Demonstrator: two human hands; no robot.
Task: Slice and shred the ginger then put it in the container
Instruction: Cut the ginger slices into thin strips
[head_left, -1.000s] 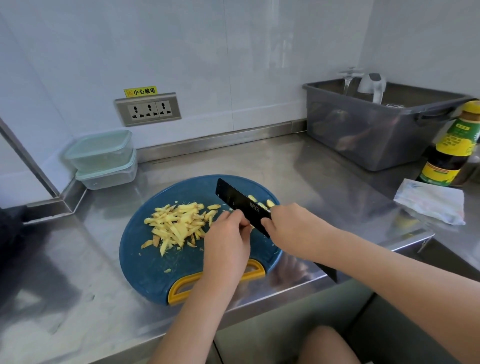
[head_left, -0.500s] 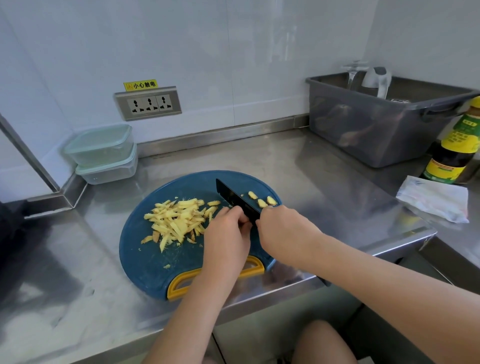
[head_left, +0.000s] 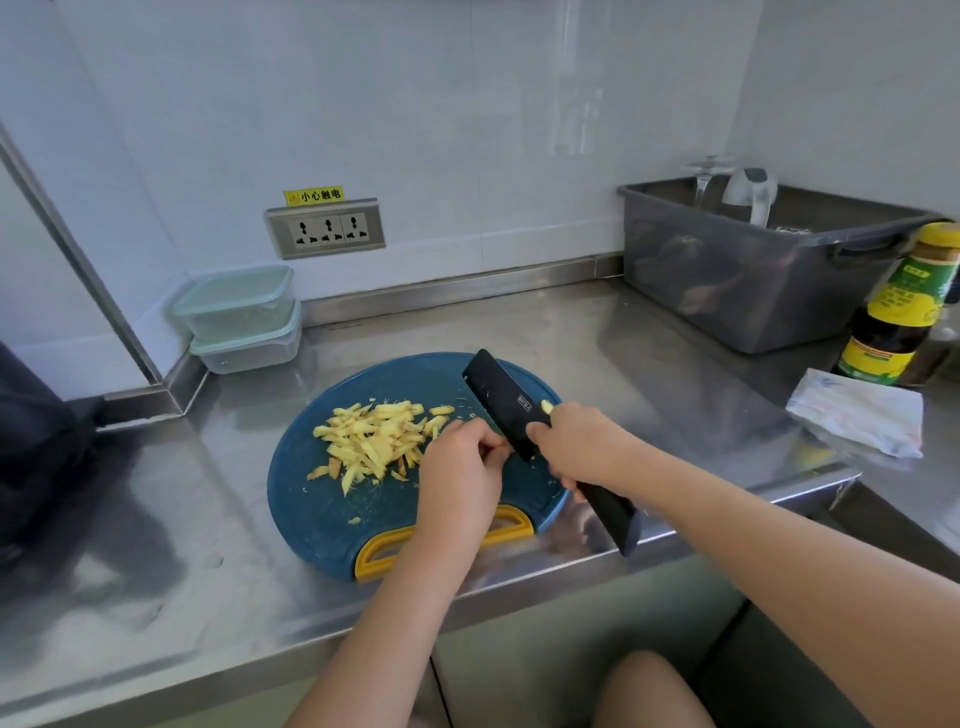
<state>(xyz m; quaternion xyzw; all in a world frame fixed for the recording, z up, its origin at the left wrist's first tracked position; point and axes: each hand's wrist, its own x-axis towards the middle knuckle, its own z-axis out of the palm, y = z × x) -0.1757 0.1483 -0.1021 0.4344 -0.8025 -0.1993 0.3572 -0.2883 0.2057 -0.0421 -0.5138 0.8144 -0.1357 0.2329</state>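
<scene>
Steel worktop (head_left: 571, 338) under a white wall. The right hand (head_left: 576, 447) grips the black knife (head_left: 501, 400), its blade over the blue cutting board (head_left: 322, 509) at the front edge. The left hand (head_left: 460, 467) curls beside the blade; whether it holds anything is hidden. Shredded ginger (head_left: 374, 436) is heaped left of it; the containers (head_left: 239, 317) stand stacked at the back-left corner
</scene>
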